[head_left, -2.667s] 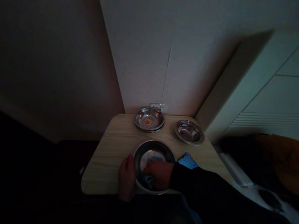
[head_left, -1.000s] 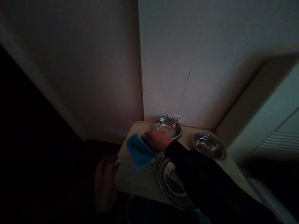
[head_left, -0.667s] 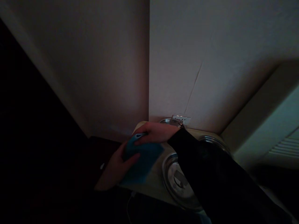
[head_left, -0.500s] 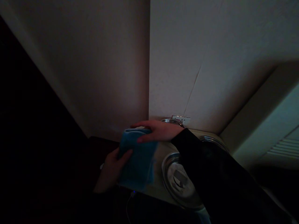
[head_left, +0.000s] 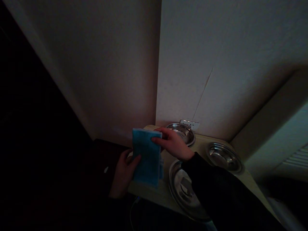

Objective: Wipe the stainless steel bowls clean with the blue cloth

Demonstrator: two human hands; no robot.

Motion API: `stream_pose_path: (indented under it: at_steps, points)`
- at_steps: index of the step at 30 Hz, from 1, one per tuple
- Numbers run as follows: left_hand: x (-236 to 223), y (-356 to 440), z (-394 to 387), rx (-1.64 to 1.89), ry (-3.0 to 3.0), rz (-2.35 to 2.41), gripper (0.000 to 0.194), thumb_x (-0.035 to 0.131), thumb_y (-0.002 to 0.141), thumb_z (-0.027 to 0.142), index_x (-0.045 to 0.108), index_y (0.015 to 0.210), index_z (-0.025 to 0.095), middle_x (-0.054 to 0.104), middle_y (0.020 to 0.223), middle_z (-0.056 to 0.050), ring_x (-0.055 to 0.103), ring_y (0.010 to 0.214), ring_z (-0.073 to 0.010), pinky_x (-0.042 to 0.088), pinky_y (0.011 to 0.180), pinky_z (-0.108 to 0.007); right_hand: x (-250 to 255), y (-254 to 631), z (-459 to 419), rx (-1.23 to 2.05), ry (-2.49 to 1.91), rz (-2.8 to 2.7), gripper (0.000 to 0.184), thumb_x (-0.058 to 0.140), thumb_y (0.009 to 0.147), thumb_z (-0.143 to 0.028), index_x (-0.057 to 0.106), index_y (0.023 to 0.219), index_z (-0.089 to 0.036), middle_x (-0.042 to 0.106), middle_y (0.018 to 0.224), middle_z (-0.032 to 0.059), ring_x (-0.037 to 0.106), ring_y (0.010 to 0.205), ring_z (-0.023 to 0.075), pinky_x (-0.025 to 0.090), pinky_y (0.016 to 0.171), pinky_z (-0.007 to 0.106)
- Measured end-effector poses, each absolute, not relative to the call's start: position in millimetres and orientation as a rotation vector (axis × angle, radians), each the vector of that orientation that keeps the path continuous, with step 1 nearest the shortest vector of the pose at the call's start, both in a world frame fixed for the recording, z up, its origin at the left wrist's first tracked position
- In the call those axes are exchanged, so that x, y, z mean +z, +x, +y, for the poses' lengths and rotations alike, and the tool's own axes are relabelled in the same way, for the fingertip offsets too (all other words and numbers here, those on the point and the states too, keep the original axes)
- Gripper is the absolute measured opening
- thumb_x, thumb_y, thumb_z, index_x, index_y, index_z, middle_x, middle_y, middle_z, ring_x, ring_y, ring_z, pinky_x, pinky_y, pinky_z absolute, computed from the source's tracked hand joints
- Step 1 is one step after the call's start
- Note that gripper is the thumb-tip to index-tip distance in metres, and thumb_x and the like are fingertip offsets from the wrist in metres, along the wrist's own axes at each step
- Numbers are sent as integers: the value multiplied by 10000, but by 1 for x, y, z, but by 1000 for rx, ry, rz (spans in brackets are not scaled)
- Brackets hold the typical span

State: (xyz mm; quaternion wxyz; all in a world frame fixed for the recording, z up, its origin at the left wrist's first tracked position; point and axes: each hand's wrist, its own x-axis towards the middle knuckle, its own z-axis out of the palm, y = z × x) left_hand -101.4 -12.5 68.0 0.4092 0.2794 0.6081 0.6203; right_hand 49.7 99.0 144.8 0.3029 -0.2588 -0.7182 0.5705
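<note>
One bare left hand (head_left: 124,170) is closed on the left edge of a folded, rectangular blue fabric cloth (head_left: 146,160), thumb laid across its front. The cloth is held up over a pale wooden table (head_left: 163,196). Its upper right corner is pinched by the bare right hand (head_left: 172,142). Right of the cloth, a large round metal bowl (head_left: 174,186) is partly hidden by a black sleeve (head_left: 221,186).

I can read no text, label, brand or number from here. Any marks on the socket plate (head_left: 190,124) low on the wall (head_left: 185,64) are too small and dim, and I can make out no lettering on the blue cloth (head_left: 146,157) in my hands (head_left: 174,144) or the metal bowls (head_left: 223,157).
</note>
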Motion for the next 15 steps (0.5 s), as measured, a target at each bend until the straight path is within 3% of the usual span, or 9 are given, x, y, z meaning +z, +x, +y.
stream_pose_path:
  at_steps: [5, 8, 11, 15]
  points:
    - [74, -81, -15, 1690, 971, 1836, 508, 719, 662, 405, 523, 1081, 194, 574, 1186, -128, 555, 1104, -265, 444, 929, -428, 144, 44, 89, 1542, -732, -1874, 163, 611, 754, -262, 564, 892, -190, 598, 667, -29, 581, 551, 117, 489, 471, 227]
    - [84, -73, -21, 1618, 1059, 1490, 510, 726, 669, 348, 530, 1118, 209, 586, 1207, -101, 561, 1106, -245, 471, 897, -373, 146, 38, 81, 1632, -696, -1871, 217, 626, 745, -272, 587, 944, -195, 648, 753, -3, 633, 649, 146, 533, 570, 274]
    - [89, -76, -23, 1635, 874, 1334, 521, 729, 674, 326, 531, 1139, 200, 658, 1087, -73, 632, 962, -219, 503, 813, -328, 150, 38, 76, 1767, -598, -1852, 289, 624, 743, -272, 599, 1025, -212, 678, 902, 20, 657, 834, 172, 535, 722, 309]
    - [89, -84, -24, 1701, 475, 1194, 477, 687, 722, 331, 539, 1154, 190, 700, 982, -56, 662, 859, -216, 514, 760, -335, 150, 51, 78, 1516, -728, -1888, 233, 542, 803, -273, 614, 1010, -191, 679, 962, 58, 655, 807, 174, 524, 685, 313]
